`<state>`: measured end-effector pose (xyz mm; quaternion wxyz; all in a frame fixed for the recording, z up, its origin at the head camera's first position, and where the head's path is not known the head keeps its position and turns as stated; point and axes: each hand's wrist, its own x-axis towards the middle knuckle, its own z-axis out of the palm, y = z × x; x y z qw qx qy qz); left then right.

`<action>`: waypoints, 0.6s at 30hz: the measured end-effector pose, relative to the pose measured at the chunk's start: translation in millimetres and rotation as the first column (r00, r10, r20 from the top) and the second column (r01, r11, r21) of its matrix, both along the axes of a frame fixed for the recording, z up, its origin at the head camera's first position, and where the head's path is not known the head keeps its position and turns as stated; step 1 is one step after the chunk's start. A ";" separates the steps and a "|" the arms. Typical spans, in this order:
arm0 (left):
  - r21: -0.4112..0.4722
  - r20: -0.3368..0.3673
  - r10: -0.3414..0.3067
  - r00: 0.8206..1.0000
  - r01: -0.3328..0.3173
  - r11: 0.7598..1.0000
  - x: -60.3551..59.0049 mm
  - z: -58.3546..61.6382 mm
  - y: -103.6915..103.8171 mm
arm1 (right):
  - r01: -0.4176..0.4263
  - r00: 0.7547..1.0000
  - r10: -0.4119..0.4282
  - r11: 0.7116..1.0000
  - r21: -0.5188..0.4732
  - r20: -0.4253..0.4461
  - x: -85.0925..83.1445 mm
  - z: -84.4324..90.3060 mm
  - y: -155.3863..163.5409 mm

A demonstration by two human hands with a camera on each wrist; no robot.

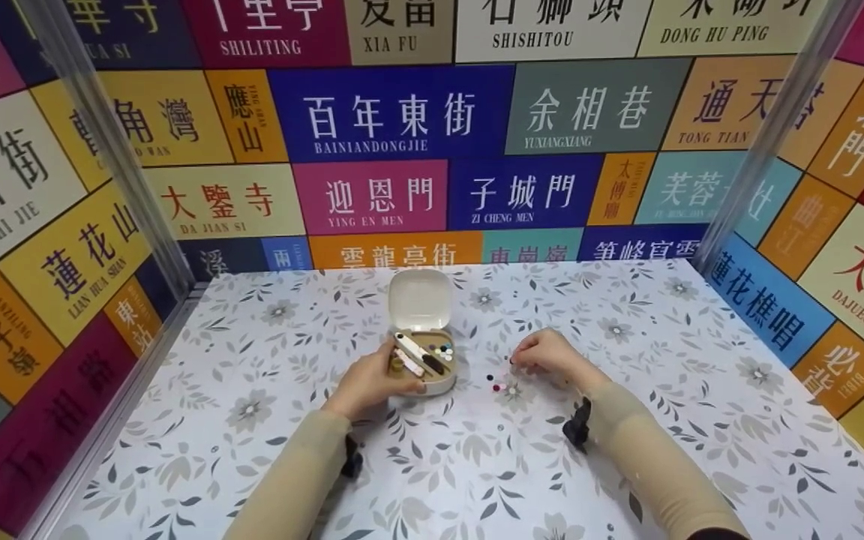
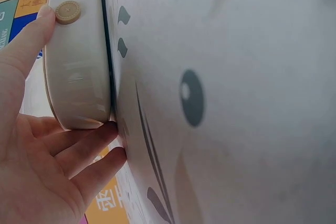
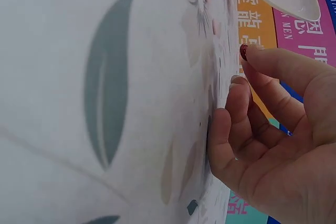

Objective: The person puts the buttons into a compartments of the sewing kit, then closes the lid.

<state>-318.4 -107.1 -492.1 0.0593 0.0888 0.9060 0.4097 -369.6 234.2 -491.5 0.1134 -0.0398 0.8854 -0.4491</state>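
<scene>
A small white case [image 1: 443, 387] stands on the table with its lid [image 1: 420, 300] raised. Inside lie a white pen-like tool [image 1: 413, 349], a dark-ended piece [image 1: 433, 365] and several tiny coloured buttons [image 1: 445, 350]. My left hand [image 1: 367, 381] grips the case from its left side; in the left wrist view the thumb is by a round tan latch [image 2: 68, 12] and the fingers are at the opposite side. To the right, my right hand [image 1: 552, 356] pinches a small dark red button [image 3: 243, 52] just above the table. Its other fingers are bent.
Between case and right hand lie a black button [image 1: 490, 377] and a red button [image 1: 496, 388], with a pink one beside them. A floral cloth [image 1: 282, 465] covers the table. Sign-patterned panels [image 1: 402, 112] rise behind and on both sides.
</scene>
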 end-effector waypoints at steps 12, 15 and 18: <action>-0.026 -0.058 -0.028 0.998 0.027 0.999 -1.2 -1.0 -1.1 | -0.002 1.000 0.001 0.999 -0.055 -0.017 -7.4 6.2 -3.3; -0.020 -0.055 -0.028 0.998 0.027 0.999 -1.0 -1.0 -0.7 | 0.005 1.000 -0.006 0.998 -0.060 -0.016 -8.4 8.7 -3.6; -0.017 -0.053 -0.026 0.998 0.025 1.000 -1.4 -1.6 -0.8 | 0.020 1.000 -0.021 0.997 -0.072 -0.005 -9.6 10.9 -3.9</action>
